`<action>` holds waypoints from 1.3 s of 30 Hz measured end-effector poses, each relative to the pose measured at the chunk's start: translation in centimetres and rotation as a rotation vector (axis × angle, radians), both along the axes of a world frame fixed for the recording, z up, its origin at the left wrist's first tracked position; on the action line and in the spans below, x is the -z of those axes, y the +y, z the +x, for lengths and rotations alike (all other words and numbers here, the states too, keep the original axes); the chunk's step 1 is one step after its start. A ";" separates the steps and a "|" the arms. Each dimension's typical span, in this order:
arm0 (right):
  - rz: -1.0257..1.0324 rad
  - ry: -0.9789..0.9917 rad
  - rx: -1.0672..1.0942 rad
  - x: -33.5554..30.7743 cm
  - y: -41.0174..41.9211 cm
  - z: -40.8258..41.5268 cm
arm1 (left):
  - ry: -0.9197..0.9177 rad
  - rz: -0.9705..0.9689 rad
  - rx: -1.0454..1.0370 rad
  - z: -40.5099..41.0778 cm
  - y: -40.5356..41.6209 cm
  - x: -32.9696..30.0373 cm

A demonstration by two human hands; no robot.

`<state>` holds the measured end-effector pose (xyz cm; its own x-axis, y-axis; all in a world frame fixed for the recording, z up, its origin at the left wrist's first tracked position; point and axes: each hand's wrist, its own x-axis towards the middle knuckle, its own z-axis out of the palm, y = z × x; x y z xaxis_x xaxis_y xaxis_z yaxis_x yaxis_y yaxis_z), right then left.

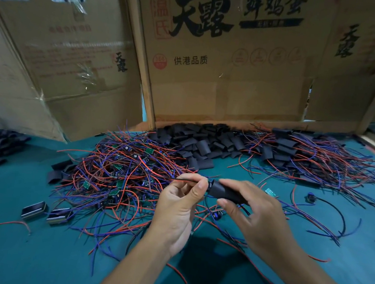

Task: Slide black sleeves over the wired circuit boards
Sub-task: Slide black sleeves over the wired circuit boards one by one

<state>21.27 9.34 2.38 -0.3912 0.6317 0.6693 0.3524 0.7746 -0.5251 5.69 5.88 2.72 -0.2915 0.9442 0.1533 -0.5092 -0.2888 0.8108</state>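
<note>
**Sleeve half on, wires pinched**

Held over the green worktop (33,253): a black sleeve (225,191), pinched between thumb and fingers of the right hand (257,217). Left hand (180,207) curled, thumb and forefinger pinching the red and black wires (185,181) at the sleeve's mouth. Board probably inside already, though hidden by the tube.

Likely light, soft, easily flattened; best gripped by its edges so the mouth stays open. Thin, limp wires: pull gently, close to the board, sparing the solder joints.

Behind, a pile of loose sleeves (205,141), a tangle of wired circuit boards (121,174). On the cardboard box (221,94): "天露", "鲜鸡蛋", "供港品质".
</note>
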 end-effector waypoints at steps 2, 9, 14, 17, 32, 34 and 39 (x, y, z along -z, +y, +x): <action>-0.001 0.007 -0.012 0.1 -0.1 -0.1 | -0.004 -0.001 0.022 0.2 -0.1 0.1; -0.011 0.026 -0.014 0.2 0.2 0.1 | 0.005 -0.055 0.020 0.1 -0.1 0.1; 0.032 0.003 -0.027 0.1 0.4 0.3 | 0.019 -0.084 0.088 -0.1 -0.1 -0.1; 0.034 -0.022 -0.046 0.1 0.4 0.4 | -0.002 -0.137 0.193 -0.7 -0.1 -0.2; 0.048 -0.107 -0.095 0.2 0.1 0.2 | 0.028 -0.258 0.324 -2.2 -0.2 -0.2; 0.039 -0.110 -0.090 0.2 0.0 0.1 | 0.022 -0.281 0.350 -2.2 -0.3 -0.2; 0.038 -0.133 -0.083 0.3 0.1 0.1 | 0.024 -0.335 0.367 -2.2 -0.3 -0.2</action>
